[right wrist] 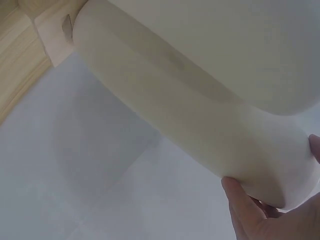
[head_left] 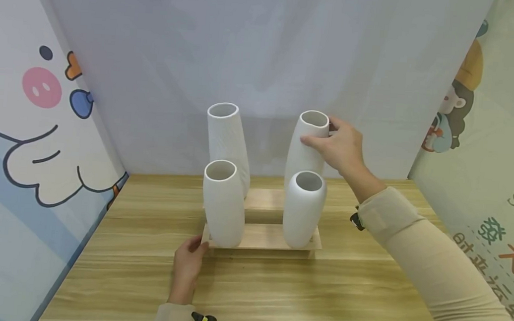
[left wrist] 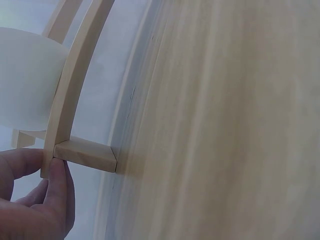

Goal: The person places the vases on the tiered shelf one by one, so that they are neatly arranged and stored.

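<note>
A two-level light wooden stand (head_left: 262,236) carries white vases. At its front left corner my left hand (head_left: 187,264) pinches the end of the lower board; the left wrist view shows thumb and fingertips on that board (left wrist: 75,80), beside a short leg. My right hand (head_left: 344,145) holds the back right vase (head_left: 302,151) near its rim, thumb in front and fingers behind. In the right wrist view this vase (right wrist: 185,110) stands on the stand's board (right wrist: 55,35). The front right vase (head_left: 302,216), front left vase (head_left: 224,210) and back left vase (head_left: 227,141) stand upright.
The stand is on a wood-grain table (head_left: 256,295). Behind it hangs a pale grey cloth (head_left: 264,56). Printed panels rise on both sides, a cartoon panel (head_left: 40,130) at left and a green one (head_left: 498,172) at right.
</note>
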Motion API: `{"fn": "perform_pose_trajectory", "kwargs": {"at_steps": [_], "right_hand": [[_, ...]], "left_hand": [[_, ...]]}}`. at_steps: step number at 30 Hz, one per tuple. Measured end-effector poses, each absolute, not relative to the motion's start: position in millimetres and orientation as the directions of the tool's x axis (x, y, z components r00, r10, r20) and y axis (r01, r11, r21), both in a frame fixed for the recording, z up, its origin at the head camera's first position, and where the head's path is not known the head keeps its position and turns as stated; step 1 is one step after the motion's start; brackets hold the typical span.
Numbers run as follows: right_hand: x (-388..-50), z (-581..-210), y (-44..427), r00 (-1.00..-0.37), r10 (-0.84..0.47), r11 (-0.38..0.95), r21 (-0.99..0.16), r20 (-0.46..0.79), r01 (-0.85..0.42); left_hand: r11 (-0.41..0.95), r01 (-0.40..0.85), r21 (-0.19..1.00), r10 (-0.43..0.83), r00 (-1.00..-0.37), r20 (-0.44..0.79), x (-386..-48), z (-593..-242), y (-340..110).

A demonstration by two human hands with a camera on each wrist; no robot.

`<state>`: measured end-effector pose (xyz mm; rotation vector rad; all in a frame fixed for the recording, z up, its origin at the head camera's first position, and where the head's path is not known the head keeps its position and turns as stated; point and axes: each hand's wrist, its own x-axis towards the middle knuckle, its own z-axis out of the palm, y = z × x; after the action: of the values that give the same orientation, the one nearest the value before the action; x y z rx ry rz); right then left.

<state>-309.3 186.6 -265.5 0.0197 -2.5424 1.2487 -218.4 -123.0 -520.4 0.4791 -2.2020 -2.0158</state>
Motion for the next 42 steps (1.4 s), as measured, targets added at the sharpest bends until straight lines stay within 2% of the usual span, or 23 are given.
{"fn": "perform_pose_trajectory", "kwargs": {"at_steps": [23,42], "right_hand": [[-307.2,-266.1,184.2,-0.957,0.096,0.63,-0.761,0.273,-0.154],[-304.1,-273.1,189.7,-0.964,0.065,0.587,-0.791,0.258,-0.172]], "left_hand": [[0.066,-0.152,0.986,-0.307,-0.943,-0.125,-217.0,-518.1,-122.0],[0.075,-0.168,0.983,-0.289,-0.947,-0.14,-216.4,-514.9,-123.1]]}}
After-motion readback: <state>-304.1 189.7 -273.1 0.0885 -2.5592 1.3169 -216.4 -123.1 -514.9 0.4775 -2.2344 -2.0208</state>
